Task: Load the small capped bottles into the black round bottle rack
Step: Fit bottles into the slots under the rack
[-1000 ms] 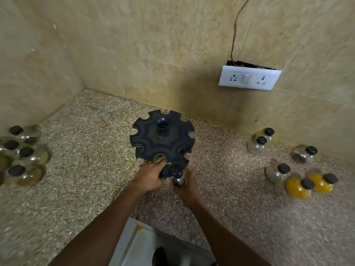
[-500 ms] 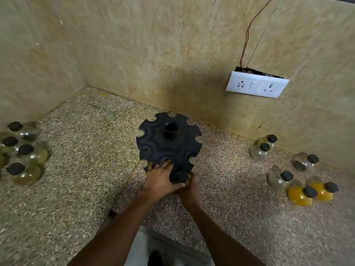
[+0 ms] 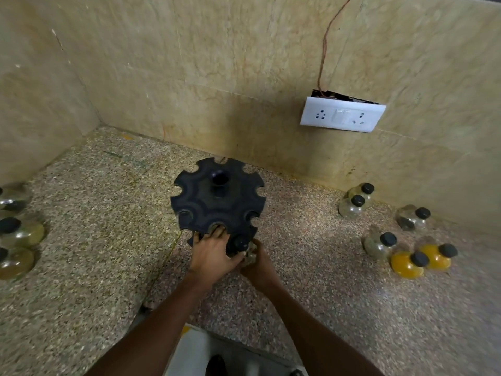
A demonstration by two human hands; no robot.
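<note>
The left hand (image 3: 212, 253) is gripping the near edge of the black rack (image 3: 218, 198) on the desk (image 3: 339, 294), steadying it, while the right hand (image 3: 259, 263) is pinching a small bottle (image 3: 241, 244) into the nearest notch. Best to keep the bottle upright and the rack braced until it seats.

1. No readable text, brand, number or sign shows anywhere.
2. The bottle caps (image 3: 388, 238) are plain black.
3. The white switch plate (image 3: 342, 114) carries no legible marking.
</note>
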